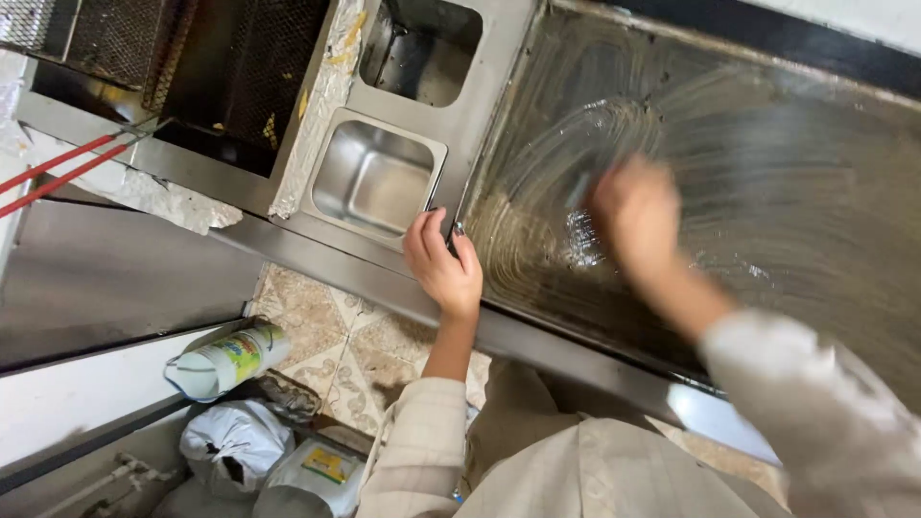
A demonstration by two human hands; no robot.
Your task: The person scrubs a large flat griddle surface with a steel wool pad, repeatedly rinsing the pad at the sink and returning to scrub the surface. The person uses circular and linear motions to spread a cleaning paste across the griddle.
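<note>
I'm scrubbing the flat-top griddle point(767, 163) w/ my right hand point(635, 216), which is motion-blurred. Something small and dark sits under the palm, prob a scouring pad, but I can't tell for sure, nor whether the fingers are clenched on it or just pressing flat. Swirled foamy streaks arc across the plate, densest around the hand, thinner toward the far right corner.

My left hand point(443, 264) is curled over the steel front ledge point(336, 254), fingers hooked on the edge at the griddle's left border, just beside the empty square steel pan point(374, 177). It grips the ledge only, no tool in it.

To do this well, imo: keep the left planted as a brace, press w/ the palm and not the fingertips, work overlapping circles outward from the wet patch, and chase the edges along the left wall where residue looks to collect. The plate lies directly under the right palm, touching; the brace hand is near, at the plate's near-left corner.

Off to the left: fryer baskets point(240, 67), red handles point(58, 168), foil wrap. Floor below: a white bottle point(230, 360) on its side and bags point(235, 441).
</note>
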